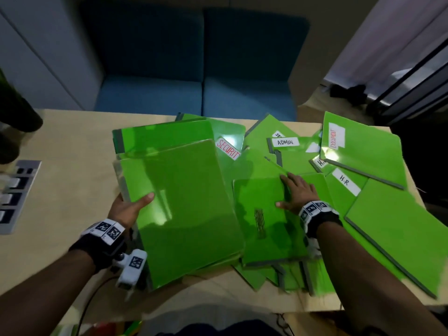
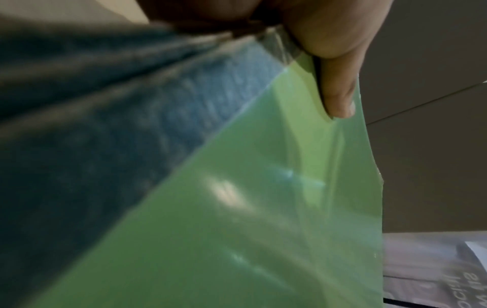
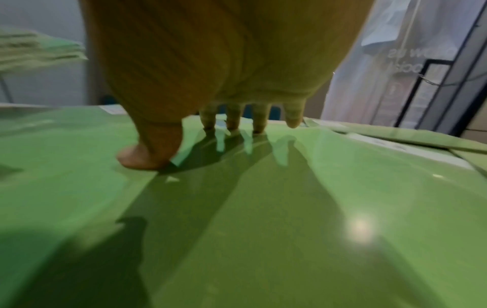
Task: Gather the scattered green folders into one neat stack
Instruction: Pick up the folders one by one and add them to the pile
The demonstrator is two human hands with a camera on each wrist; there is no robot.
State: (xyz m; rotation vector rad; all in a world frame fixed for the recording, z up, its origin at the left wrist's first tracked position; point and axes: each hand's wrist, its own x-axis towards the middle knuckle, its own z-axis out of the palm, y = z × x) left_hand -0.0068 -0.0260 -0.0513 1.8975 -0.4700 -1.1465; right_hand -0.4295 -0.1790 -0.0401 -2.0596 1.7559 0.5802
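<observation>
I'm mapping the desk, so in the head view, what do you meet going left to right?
Socket panel → left hand → held stack → right hand → H-R folder → plain folder at the table's right edge.

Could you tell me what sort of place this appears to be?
Probably an office: green folders labelled ADMIN and H-R cover a wooden table, with blue seating behind.

Left hand [image 1: 128, 209] fingers hidden under held folder stack [image 1: 184, 204], only thumb showing, SECURITY label [image 1: 228, 149] cut short by stack edge, lower folders [image 1: 286, 275] mostly buried, left wrist view blurred, window lettering [image 3: 421, 56] unreadable.
</observation>
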